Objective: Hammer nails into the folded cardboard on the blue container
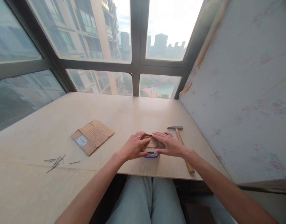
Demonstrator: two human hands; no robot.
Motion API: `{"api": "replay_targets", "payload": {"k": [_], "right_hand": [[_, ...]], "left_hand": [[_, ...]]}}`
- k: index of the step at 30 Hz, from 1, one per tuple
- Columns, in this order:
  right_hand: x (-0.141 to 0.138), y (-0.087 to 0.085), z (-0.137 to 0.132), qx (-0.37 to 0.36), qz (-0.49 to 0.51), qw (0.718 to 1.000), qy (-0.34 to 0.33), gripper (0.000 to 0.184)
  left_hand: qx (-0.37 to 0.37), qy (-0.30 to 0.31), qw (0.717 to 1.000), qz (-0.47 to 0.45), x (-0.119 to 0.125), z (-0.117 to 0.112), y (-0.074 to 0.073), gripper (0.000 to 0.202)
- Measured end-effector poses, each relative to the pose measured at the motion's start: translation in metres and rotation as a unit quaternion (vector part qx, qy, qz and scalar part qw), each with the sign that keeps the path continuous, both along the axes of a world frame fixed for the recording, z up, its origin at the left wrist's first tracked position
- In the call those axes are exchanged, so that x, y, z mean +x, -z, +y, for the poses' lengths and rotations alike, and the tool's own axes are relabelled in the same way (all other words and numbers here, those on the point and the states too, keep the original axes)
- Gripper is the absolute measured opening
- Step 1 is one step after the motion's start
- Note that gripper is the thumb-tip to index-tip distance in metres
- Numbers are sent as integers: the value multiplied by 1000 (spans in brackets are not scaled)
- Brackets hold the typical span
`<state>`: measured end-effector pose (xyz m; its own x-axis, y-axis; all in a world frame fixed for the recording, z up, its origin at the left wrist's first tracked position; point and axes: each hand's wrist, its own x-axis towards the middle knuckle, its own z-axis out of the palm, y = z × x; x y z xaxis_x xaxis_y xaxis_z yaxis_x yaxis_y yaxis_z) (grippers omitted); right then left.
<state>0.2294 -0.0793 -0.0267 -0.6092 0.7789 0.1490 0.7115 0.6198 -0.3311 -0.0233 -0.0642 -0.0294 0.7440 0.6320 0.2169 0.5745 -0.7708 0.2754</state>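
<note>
Two bare hands show in my head view, both grasping a small stack of corrugated cardboard [152, 143] close to the front edge of the table [133, 113]. The left hand [134, 146], with a ring on one finger, grips the stack's left side, fingers over the top and thumb at the near face. The right hand [169, 146] grips the right side the same way, its fingers lying across the top. Under the cardboard I see the blue edge [152, 156] of something the stack sits on; most of it is hidden, so I cannot tell what it is.

To the right lies a hammer [180, 137], its metal head toward the far edge and its wooden handle running down to the front edge, partly covered from my view by the right forearm. Left of the hands, a flattened piece of brown cardboard [96, 137] lies at an angle, a white label [82, 141] on its corner nearest the table's left side. Further toward the left side I find a loose cluster of nails [59, 161], with a single nail [74, 162] just beside it. A flowered wall [245, 93] borders the table's right edge, and windows stand along the far edge.
</note>
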Motion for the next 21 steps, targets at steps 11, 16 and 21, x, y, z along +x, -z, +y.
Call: {"api": "replay_targets", "payload": {"k": [11, 16, 21], "right_hand": [[0, 8, -4, -13, -13, 1000, 23, 86], [-2, 4, -5, -8, -39, 999, 27, 82], [-4, 5, -8, 4, -73, 997, 19, 80]], "left_hand": [[-12, -10, 999, -32, 0, -4, 13, 61], [-10, -18, 1000, -22, 1, -5, 10, 61], [-9, -16, 999, -28, 0, -6, 11, 60]]}}
